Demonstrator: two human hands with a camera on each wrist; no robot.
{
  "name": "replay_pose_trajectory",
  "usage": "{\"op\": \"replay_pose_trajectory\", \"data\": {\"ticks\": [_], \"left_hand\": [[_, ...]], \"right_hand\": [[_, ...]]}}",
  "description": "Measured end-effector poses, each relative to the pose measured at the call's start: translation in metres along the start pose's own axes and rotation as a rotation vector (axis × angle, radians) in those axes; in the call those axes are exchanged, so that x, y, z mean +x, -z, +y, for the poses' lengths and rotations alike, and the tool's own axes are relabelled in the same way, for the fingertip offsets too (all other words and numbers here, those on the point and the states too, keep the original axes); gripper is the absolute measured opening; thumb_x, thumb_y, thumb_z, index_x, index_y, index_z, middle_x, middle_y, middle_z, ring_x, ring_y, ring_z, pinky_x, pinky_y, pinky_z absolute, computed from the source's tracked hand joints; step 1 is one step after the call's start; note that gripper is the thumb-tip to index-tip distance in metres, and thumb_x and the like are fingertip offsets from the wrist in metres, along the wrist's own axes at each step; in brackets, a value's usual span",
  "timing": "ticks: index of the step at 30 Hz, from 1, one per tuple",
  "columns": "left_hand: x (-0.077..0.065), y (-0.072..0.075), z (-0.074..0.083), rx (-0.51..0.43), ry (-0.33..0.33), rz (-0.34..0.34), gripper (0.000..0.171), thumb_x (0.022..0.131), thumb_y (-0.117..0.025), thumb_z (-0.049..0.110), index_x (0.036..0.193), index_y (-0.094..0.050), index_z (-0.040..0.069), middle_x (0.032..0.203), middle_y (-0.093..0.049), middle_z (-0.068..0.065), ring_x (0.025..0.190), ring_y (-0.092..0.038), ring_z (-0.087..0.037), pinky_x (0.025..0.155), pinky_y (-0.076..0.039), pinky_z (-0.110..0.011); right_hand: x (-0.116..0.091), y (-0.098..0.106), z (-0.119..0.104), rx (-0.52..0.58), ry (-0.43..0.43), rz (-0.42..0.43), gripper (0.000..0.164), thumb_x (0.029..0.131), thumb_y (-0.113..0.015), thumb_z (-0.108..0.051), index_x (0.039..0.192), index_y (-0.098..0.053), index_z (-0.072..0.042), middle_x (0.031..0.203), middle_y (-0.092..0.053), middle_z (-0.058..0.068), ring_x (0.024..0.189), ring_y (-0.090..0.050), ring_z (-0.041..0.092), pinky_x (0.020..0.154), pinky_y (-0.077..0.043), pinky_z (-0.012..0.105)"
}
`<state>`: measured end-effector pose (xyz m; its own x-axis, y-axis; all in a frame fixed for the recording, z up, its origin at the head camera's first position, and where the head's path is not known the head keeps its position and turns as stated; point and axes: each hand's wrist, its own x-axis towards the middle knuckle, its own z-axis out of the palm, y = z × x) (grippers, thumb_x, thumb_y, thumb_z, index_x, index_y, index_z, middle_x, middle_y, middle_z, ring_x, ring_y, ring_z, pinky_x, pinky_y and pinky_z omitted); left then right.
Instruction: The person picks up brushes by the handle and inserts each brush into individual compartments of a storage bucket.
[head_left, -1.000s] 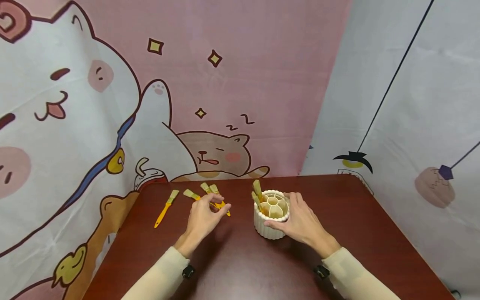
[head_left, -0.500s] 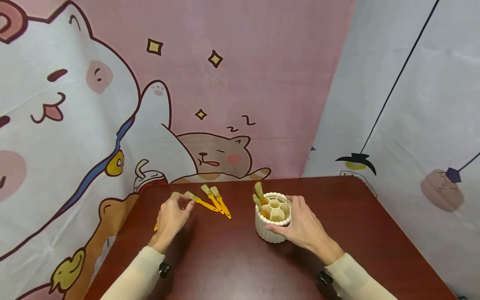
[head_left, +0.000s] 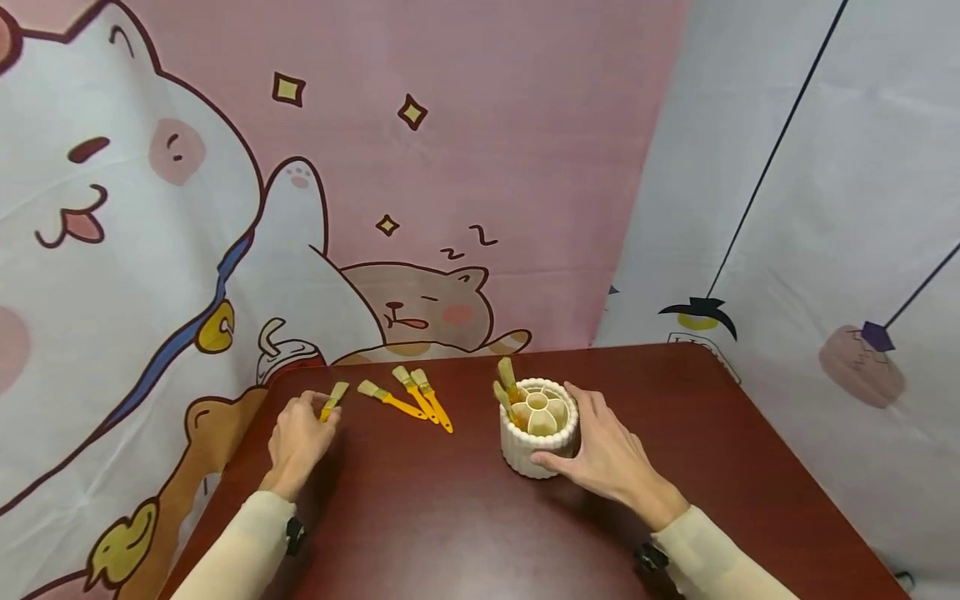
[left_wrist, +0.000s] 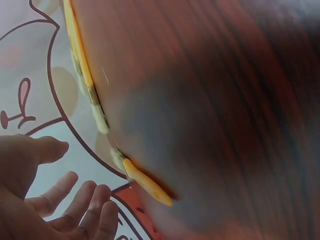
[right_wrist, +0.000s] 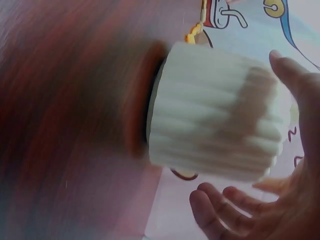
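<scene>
My left hand (head_left: 300,437) hovers around a small paintbrush (head_left: 330,403) with a yellow handle and pale bristles at the table's left. In the left wrist view that paintbrush (left_wrist: 147,184) lies on the wood, apart from my spread thumb and fingers (left_wrist: 72,207). My right hand (head_left: 611,454) grips a white ribbed brush holder (head_left: 528,454), thumb on the near side and fingers round the far right. Two brushes (head_left: 507,387) stand in the holder's left compartments. The right wrist view shows the holder's ribbed wall (right_wrist: 215,110) between thumb and fingers.
Between the hands lie three more yellow-handled brushes: one brush (head_left: 393,400) slants alone at the left, and two brushes (head_left: 435,402) lie side by side. They rest on a dark red-brown table (head_left: 480,517). A cartoon-printed cloth (head_left: 525,167) hangs behind the far edge.
My left hand has moved left, from above the middle brushes to the leftmost one. My right hand stays on the holder. The head view has shifted slightly.
</scene>
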<state>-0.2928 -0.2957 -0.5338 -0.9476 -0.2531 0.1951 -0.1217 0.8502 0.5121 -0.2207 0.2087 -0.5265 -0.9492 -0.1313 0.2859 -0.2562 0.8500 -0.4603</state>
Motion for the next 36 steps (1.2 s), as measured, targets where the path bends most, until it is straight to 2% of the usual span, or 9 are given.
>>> {"op": "replay_pose_trajectory", "data": {"ticks": [4, 7, 10, 17, 24, 31, 36], "left_hand": [[0.004, 0.001, -0.009, 0.015, 0.02, -0.013, 0.047, 0.107, -0.079, 0.035, 0.143, -0.073, 0.006, 0.137, -0.073, -0.025, 0.116, -0.074, -0.05, 0.088, -0.061, -0.067], [0.006, 0.001, -0.015, 0.027, 0.027, -0.018, 0.047, 0.107, -0.078, 0.034, 0.144, -0.072, 0.006, 0.138, -0.071, -0.027, 0.119, -0.073, -0.053, 0.089, -0.06, -0.069], [0.008, 0.001, -0.019, 0.043, 0.038, -0.014, 0.048, 0.106, -0.078, 0.033, 0.145, -0.071, 0.006, 0.139, -0.069, -0.029, 0.121, -0.072, -0.055, 0.088, -0.06, -0.071], [0.015, -0.002, -0.025, 0.076, 0.03, -0.016, 0.051, 0.106, -0.079, 0.031, 0.148, -0.068, 0.003, 0.144, -0.065, -0.035, 0.122, -0.071, -0.06, 0.088, -0.06, -0.071], [0.02, -0.005, -0.028, 0.069, 0.012, -0.059, 0.054, 0.106, -0.08, 0.032, 0.15, -0.068, 0.002, 0.142, -0.066, -0.034, 0.121, -0.071, -0.059, 0.089, -0.06, -0.072], [0.024, -0.007, -0.032, 0.052, -0.01, -0.073, 0.055, 0.106, -0.082, 0.034, 0.148, -0.069, 0.002, 0.14, -0.069, -0.032, 0.124, -0.072, -0.058, 0.093, -0.06, -0.072], [0.026, -0.01, -0.038, 0.059, 0.006, -0.097, 0.056, 0.107, -0.082, 0.035, 0.149, -0.069, 0.001, 0.141, -0.07, -0.032, 0.126, -0.072, -0.057, 0.094, -0.06, -0.072]], "right_hand": [[0.003, 0.008, 0.009, 0.05, 0.062, -0.026, 0.131, 0.082, -0.091, -0.086, 0.182, -0.035, -0.022, 0.171, -0.053, 0.016, 0.15, -0.066, 0.044, 0.104, -0.065, 0.071], [0.009, 0.015, 0.019, 0.119, 0.14, -0.053, 0.126, 0.085, -0.095, -0.076, 0.181, -0.036, -0.021, 0.177, -0.048, 0.016, 0.157, -0.06, 0.044, 0.117, -0.059, 0.072], [0.017, 0.021, 0.027, 0.174, 0.209, -0.087, 0.121, 0.088, -0.098, -0.067, 0.181, -0.038, -0.019, 0.181, -0.046, 0.014, 0.16, -0.057, 0.042, 0.124, -0.054, 0.071], [0.036, 0.03, 0.035, 0.209, 0.261, -0.182, 0.115, 0.09, -0.096, -0.065, 0.181, -0.041, -0.022, 0.184, -0.047, 0.009, 0.168, -0.051, 0.04, 0.129, -0.048, 0.073], [0.045, 0.028, 0.041, 0.207, 0.267, -0.268, 0.115, 0.09, -0.095, -0.066, 0.18, -0.043, -0.016, 0.183, -0.049, 0.01, 0.168, -0.051, 0.041, 0.132, -0.044, 0.073], [0.047, 0.025, 0.042, 0.217, 0.268, -0.267, 0.113, 0.089, -0.097, -0.065, 0.177, -0.048, -0.013, 0.179, -0.055, 0.008, 0.164, -0.056, 0.037, 0.131, -0.047, 0.071], [0.047, 0.021, 0.038, 0.224, 0.263, -0.239, 0.112, 0.085, -0.1, -0.066, 0.172, -0.053, -0.012, 0.172, -0.06, 0.006, 0.158, -0.061, 0.033, 0.129, -0.051, 0.067]]}}
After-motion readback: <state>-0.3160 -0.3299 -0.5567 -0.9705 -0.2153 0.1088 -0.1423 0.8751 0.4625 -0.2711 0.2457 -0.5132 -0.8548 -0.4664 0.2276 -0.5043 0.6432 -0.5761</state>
